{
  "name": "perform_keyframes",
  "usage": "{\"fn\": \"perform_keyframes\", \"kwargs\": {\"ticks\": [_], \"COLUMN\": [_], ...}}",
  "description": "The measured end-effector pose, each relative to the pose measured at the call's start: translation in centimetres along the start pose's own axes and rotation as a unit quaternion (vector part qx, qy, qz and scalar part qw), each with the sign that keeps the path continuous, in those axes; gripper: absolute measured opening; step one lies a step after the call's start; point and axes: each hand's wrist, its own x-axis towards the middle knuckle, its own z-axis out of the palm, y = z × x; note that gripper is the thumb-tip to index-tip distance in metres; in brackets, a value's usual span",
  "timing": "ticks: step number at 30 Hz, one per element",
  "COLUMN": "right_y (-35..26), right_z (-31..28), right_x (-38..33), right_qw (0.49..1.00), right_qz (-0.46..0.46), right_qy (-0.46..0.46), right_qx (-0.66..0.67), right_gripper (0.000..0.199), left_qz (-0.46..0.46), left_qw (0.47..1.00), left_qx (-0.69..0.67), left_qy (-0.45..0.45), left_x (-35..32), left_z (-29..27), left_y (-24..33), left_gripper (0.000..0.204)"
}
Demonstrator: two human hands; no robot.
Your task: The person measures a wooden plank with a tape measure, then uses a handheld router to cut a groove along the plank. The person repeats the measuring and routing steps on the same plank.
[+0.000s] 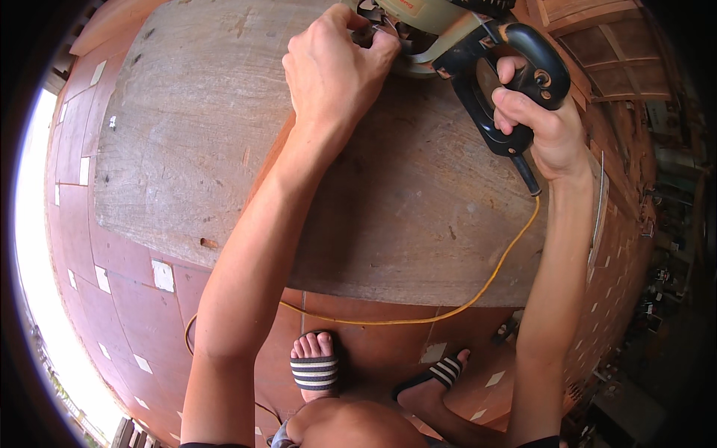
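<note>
At the top of the head view, a corded power tool (441,31) with a grey-green metal housing rests on a worn wooden board (179,149). My right hand (549,127) is wrapped round its black loop handle (539,54), thumb and fingers curled through the opening. On the tool's left side, my left hand (332,71) pinches a dark part next to the metal guard. The fingertips are partly hidden there, so the exact part cannot be made out. A yellow cord (493,276) leaves the handle's lower end and sags toward me.
A reddish wood strip (270,160) shows beside my left forearm. Past the board's near edge lie my sandalled feet (314,366) on red tiles (142,317) with white patches. The cord passes above my feet. Brown framed wooden panels (612,56) stand at the upper right.
</note>
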Motion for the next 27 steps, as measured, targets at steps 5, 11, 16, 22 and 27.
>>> {"fn": "perform_keyframes", "kwargs": {"ticks": [5,11,16,22,27], "right_y": [0.1,0.6,0.9,0.6,0.8], "right_z": [0.0,-3.7,-3.8,-2.8,-2.3], "right_x": [0.1,1.0,1.1,1.0,0.8], "right_qw": [1.0,1.0,1.0,1.0,1.0], "right_qz": [-0.001,0.002,0.002,0.002,0.008], "right_qy": [-0.007,-0.027,-0.023,-0.015,-0.012], "right_qx": [-0.001,-0.012,0.008,0.012,0.007], "right_gripper": [0.024,0.033,0.031,0.032,0.033], "left_qz": [0.013,0.037,0.041,0.039,0.035], "left_qw": [1.0,0.998,0.998,0.999,0.999], "left_qx": [-0.006,-0.025,-0.009,-0.009,-0.008], "left_qy": [0.0,-0.039,-0.038,-0.032,-0.018], "left_x": [0.1,0.0,-0.3,-0.3,-0.1], "left_z": [0.0,-0.1,-0.1,-0.2,0.0], "left_y": [-0.6,-1.1,-0.8,-0.7,-0.9], "left_gripper": [0.049,0.043,0.037,0.035,0.036]}}
